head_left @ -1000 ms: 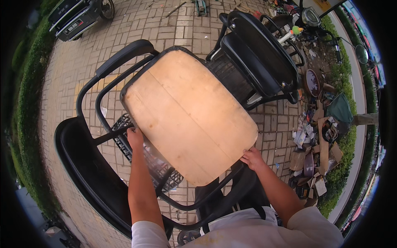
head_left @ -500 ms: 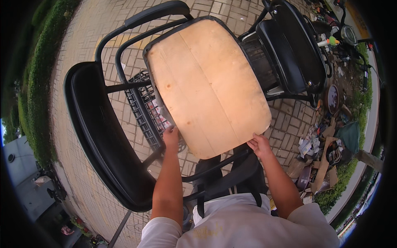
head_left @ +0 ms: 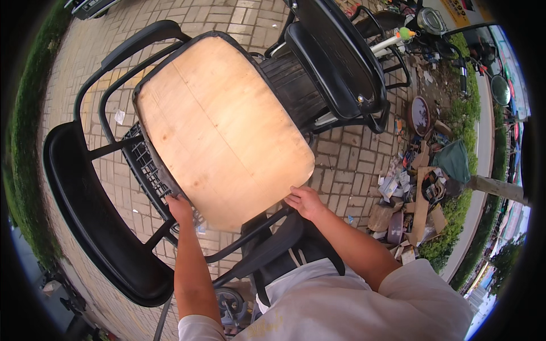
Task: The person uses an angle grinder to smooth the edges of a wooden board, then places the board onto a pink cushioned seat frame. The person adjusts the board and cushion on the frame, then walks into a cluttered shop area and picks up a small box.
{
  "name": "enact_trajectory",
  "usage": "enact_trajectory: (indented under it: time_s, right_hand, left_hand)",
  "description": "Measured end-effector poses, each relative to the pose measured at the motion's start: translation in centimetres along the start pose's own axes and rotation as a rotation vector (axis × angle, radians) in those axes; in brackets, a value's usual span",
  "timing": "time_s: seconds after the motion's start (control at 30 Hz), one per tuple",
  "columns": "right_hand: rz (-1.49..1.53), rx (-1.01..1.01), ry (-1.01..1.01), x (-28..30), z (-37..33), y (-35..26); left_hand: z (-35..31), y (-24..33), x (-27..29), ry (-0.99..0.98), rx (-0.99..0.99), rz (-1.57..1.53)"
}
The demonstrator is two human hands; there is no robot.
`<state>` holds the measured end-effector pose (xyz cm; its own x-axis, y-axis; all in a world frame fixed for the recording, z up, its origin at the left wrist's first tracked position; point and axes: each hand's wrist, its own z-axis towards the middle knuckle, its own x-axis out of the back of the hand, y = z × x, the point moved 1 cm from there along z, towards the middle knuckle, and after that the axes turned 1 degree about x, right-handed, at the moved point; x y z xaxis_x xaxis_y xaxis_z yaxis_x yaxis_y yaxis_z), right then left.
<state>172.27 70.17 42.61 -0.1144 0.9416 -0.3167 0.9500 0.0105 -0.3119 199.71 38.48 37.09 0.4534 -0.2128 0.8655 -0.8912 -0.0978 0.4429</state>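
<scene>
A rounded plywood seat board point(head_left: 219, 128) with a black rim lies bare side up over a black metal chair frame point(head_left: 114, 68). My left hand point(head_left: 181, 207) grips the board's near left edge, above a black plastic lattice part point(head_left: 143, 165). My right hand point(head_left: 305, 202) holds the board's near right corner. The frame's curved black backrest point(head_left: 94, 219) lies to the left, and a black armrest point(head_left: 273, 241) sits just below my hands.
Another black chair point(head_left: 327, 62) stands upended behind the board on the brick paving point(head_left: 347, 165). Cardboard and scrap point(head_left: 418, 193) are piled at the right by a hedge. A scooter point(head_left: 432, 25) stands at the far right. Grass borders the left.
The view has swung and the board now sits more centred over the frame. Both hands have stayed on its near edge.
</scene>
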Motion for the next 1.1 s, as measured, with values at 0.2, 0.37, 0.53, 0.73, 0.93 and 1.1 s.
enact_trajectory:
  time_s: [0.2,0.37,0.53,0.73,0.93,1.1]
  right_hand:
    - [0.021,-0.02,-0.053,0.5,0.3,0.2]
    - [0.025,-0.014,-0.118,0.6,-1.0,-0.9]
    - [0.062,-0.001,-0.126,1.6,-1.4,-1.1]
    - [0.079,-0.052,-0.152,1.6,-0.8,-0.2]
    - [0.024,-0.06,-0.082,2.3,0.9,1.1]
    - [0.055,0.005,-0.078,2.7,1.9,2.2]
  left_hand:
    - [-1.7,-0.7,1.1,-0.319,0.234,-0.268]
    - [-3.4,0.4,3.0,-0.606,0.55,-0.52]
    - [-3.6,-0.4,2.0,-0.76,0.395,-0.565]
    - [-6.2,1.1,-0.6,-0.938,-0.07,-1.018]
    - [-3.6,-9.2,-2.9,-0.799,0.455,-0.907]
    - [-6.5,-7.0,-0.9,-0.81,0.247,-0.452]
